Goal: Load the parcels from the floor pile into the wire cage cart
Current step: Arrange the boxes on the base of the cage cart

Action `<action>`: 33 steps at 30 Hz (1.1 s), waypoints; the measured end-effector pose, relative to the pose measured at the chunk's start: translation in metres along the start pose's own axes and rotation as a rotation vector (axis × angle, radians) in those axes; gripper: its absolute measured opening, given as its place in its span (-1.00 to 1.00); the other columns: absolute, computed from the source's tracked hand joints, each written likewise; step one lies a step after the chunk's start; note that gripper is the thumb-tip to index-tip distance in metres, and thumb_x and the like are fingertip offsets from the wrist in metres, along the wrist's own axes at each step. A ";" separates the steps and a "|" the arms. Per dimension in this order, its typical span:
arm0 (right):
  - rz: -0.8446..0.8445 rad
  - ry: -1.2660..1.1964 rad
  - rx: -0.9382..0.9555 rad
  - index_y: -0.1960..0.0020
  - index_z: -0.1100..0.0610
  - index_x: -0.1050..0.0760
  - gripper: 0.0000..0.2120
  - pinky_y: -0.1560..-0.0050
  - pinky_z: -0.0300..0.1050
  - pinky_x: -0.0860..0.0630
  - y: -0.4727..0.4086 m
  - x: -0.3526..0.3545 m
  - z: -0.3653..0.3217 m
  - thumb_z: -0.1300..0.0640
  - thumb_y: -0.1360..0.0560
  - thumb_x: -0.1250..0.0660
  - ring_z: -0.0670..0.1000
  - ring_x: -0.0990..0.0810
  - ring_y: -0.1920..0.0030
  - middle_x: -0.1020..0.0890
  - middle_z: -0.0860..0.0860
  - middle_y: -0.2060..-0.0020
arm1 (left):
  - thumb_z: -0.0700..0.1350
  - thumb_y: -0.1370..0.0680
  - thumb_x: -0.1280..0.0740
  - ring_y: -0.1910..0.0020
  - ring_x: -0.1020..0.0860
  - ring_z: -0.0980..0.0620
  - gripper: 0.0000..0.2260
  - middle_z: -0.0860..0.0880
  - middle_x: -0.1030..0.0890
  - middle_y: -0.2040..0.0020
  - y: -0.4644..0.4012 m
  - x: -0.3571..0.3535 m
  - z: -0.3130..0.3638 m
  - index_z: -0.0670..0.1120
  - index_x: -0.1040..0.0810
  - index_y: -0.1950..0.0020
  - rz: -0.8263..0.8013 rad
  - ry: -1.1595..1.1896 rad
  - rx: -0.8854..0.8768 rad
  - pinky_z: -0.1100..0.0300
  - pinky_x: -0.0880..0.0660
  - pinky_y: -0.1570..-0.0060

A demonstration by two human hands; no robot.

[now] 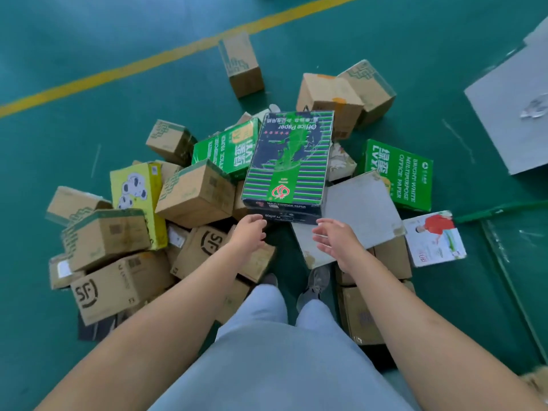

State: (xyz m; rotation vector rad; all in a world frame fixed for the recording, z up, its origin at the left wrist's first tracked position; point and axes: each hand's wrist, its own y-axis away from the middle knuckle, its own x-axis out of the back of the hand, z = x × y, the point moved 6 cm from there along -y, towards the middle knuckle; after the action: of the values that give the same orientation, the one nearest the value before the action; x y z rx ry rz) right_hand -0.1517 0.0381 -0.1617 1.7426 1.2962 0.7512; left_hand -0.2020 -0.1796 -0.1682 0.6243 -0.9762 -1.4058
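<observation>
Reaching with loosely spread fingers (261, 222), I see my left hand (249, 232) and right hand (335, 237) holding nothing, just short of the dark office paper box (287, 161) atop the floor pile, brown cartons (194, 192) around it.

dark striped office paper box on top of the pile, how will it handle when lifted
The office paper box is probably heavy for its size if full, as its print says office paper. It looks stiff, with square edges. Perched on uneven parcels, it may tip or slide when tugged. Both the left hand and right hand seem sensible.
</observation>
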 end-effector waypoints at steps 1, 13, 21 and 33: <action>0.006 0.016 -0.014 -0.31 0.17 -0.51 -0.75 -0.13 -0.03 -0.57 -0.009 0.003 0.000 0.22 -0.67 -0.19 0.02 -0.59 0.07 -0.61 0.06 0.07 | -0.16 -0.72 -0.21 -0.16 -0.56 -0.10 -0.66 -0.09 -0.56 -0.14 -0.005 -0.002 0.000 -0.13 -0.40 -0.51 0.006 0.002 0.007 -0.03 -0.54 -0.24; 0.127 0.129 -0.130 -0.32 0.08 -0.44 -0.78 -0.28 0.03 -0.57 -0.142 -0.006 0.002 0.16 -0.69 -0.21 0.04 -0.57 -0.08 -0.53 0.05 -0.13 | -0.16 -0.71 -0.24 -0.16 -0.52 -0.04 -0.60 -0.10 -0.50 -0.28 -0.145 0.004 -0.016 -0.08 -0.32 -0.56 0.055 0.014 0.142 -0.02 -0.56 -0.29; 0.213 0.120 -0.129 -0.56 -0.05 -0.23 -0.51 -0.29 0.04 -0.58 -0.217 -0.015 0.014 0.11 -0.67 -0.25 0.11 -0.53 -0.28 -0.41 0.09 -0.45 | -0.14 -0.66 -0.34 -0.38 -0.45 -0.14 -0.35 -0.15 -0.31 -0.52 -0.255 0.020 -0.027 0.14 -0.07 -0.64 0.112 0.045 0.167 -0.11 -0.51 -0.34; 0.202 0.028 -0.064 -0.56 -0.08 -0.24 -0.49 -0.28 0.00 -0.59 -0.263 -0.024 0.036 -0.09 -0.66 -0.28 0.03 -0.51 -0.24 -0.40 -0.07 -0.39 | 0.06 -0.66 -0.31 -0.10 -0.54 0.04 -0.59 -0.03 -0.51 -0.29 -0.318 0.015 -0.027 0.03 -0.29 -0.45 0.098 0.038 0.162 -0.04 -0.51 -0.18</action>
State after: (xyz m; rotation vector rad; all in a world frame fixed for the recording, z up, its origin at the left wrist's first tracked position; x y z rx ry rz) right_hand -0.2519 0.0418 -0.4087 1.8347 1.1127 0.9240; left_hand -0.3453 -0.2344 -0.4484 0.7117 -1.0832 -1.2326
